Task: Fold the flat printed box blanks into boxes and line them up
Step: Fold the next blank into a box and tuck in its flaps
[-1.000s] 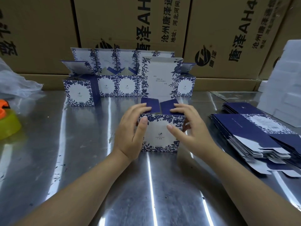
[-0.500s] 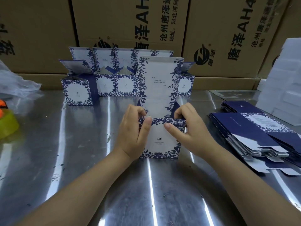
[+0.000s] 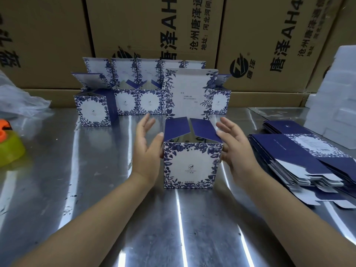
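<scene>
A folded blue-and-white floral box (image 3: 190, 166) stands upright on the steel table in front of me, its tall lid panel raised and its two dark blue side flaps sticking up. My left hand (image 3: 147, 149) is flat against the box's left side with straight fingers. My right hand (image 3: 234, 149) lies flat against its right side, fingers straight near the right flap. Several finished boxes (image 3: 133, 101) stand in a row at the back, one more (image 3: 94, 108) in front at the left. A stack of flat blanks (image 3: 300, 162) lies to the right.
Large brown cartons (image 3: 154, 35) wall off the back of the steel table (image 3: 77, 180). White foam blocks (image 3: 335, 97) are piled at the far right. A clear plastic bag (image 3: 17, 99) and a yellow-and-orange object (image 3: 7, 147) sit at the left edge.
Both hands have let go of the side flaps, which have sprung back up. The hands have moved outward and now lie flat against the box's two sides.
</scene>
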